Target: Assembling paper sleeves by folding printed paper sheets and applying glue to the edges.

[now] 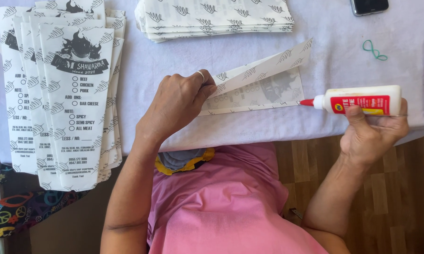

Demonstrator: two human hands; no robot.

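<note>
White-clothed table, paper bags

Left hand pins a folded printed paper sheet on the cloth-covered bench; right hand grips a white glue bottle, red nozzle touching the sheet's edge. Finished bags stacked left.

A white glue bottle lay sideways, red tip at the edge of a printed paper sheet, seemingly half-folded.

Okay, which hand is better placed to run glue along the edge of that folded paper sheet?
Probably the right hand: it holds the glue bottle, red tip at the folded paper sheet edge. The left hand pins the sheet down.
</note>
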